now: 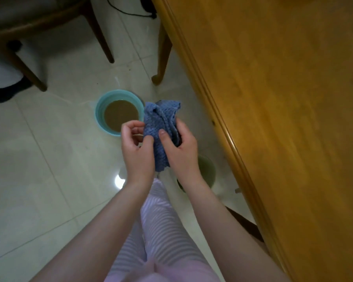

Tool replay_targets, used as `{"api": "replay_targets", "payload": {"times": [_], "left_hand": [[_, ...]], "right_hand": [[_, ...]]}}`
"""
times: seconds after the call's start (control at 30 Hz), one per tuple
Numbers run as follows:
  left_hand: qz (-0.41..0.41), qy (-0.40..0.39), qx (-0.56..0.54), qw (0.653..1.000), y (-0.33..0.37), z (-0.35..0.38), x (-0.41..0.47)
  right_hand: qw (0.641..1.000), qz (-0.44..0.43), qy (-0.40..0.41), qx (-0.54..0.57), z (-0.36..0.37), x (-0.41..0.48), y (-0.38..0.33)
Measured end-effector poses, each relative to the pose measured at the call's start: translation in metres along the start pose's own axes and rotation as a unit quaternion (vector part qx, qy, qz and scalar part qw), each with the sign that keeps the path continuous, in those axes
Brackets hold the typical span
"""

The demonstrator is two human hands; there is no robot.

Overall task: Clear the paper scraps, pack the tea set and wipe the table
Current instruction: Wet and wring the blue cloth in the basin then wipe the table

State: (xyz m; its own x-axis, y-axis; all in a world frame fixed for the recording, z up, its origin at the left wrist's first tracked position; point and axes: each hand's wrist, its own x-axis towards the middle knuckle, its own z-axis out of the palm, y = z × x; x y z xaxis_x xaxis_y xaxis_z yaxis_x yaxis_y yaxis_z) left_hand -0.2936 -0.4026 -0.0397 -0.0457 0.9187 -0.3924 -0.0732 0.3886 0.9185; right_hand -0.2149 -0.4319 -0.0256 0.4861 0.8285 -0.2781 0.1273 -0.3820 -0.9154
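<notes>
We've got the wooden tabletop on our right, tiled floor below, and a teal basin of brown water sitting on that floor. The blue cloth is bunched up in the air just beside the basin, right hand gripping it, left hand pinching its edge.
</notes>
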Motion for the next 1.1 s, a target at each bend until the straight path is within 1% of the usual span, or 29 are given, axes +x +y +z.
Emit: {"api": "replay_targets", "payload": {"times": [0.2, 0.37, 0.47, 0.63, 0.7, 0.87, 1.0, 1.07, 1.1], "left_hand": [[-0.030, 0.109, -0.036, 0.993, -0.034, -0.029, 0.073], [-0.058, 0.150, -0.032, 0.986, -0.076, -0.046, 0.132], [-0.073, 0.147, -0.027, 0.986, -0.115, -0.055, 0.176], [-0.091, 0.113, -0.015, 0.989, -0.220, -0.056, 0.277], [-0.092, 0.113, -0.002, 0.989, -0.252, -0.049, 0.309], [-0.120, 0.125, 0.019, 0.985, -0.361, -0.027, 0.403], [-0.117, 0.098, 0.084, 0.985, -0.436, -0.021, 0.470], [-0.117, 0.086, 0.124, 0.982, -0.468, -0.023, 0.496], [-0.121, 0.083, 0.136, 0.980, -0.482, -0.024, 0.506]], "right_hand": [[0.995, -0.015, -0.077, -0.054, 0.067, 0.061, 0.036], [0.991, -0.009, -0.105, -0.079, 0.124, 0.109, 0.085], [0.994, -0.008, -0.080, -0.076, 0.158, 0.137, 0.123], [0.997, 0.049, -0.027, -0.050, 0.217, 0.208, 0.220], [0.996, 0.071, -0.011, -0.055, 0.231, 0.237, 0.251], [0.992, 0.114, 0.020, -0.047, 0.284, 0.324, 0.358], [0.986, 0.156, 0.052, -0.017, 0.325, 0.381, 0.444], [0.982, 0.174, 0.066, -0.039, 0.342, 0.397, 0.481], [0.981, 0.168, 0.077, -0.061, 0.349, 0.403, 0.498]]}}
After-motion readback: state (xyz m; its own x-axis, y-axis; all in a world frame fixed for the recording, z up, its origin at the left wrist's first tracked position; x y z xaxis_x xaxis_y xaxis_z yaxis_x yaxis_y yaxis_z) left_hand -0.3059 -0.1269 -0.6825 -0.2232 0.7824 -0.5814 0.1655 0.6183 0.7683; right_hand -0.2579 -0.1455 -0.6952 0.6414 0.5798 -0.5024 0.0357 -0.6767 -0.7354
